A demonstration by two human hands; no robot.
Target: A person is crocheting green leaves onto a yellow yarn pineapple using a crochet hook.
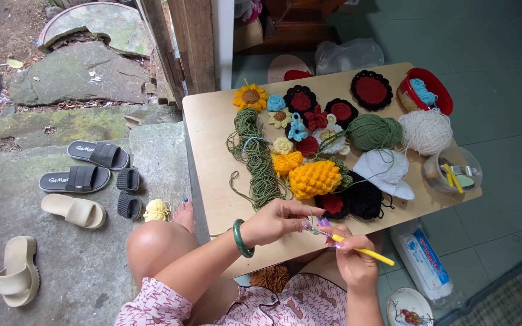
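My left hand [276,220], with a green bangle [240,238] on the wrist, pinches a thin strand of green yarn [310,212] at the near edge of the low wooden table [212,127]. My right hand [348,256] grips a yellow crochet hook [367,252] whose tip meets the left fingertips. The strand runs up toward the green yarn ball [373,131]. Just beyond my hands lie a yellow crocheted piece [314,178], a green yarn skein [258,158] and several crocheted flowers [300,118].
A white yarn ball [425,130], a red bowl [425,92], a clear container [452,171] and a white crocheted hat [386,171] fill the table's right side. Sandals [83,178] lie on the concrete at left. A white packet [421,259] and a small plate [409,306] rest on the floor at right.
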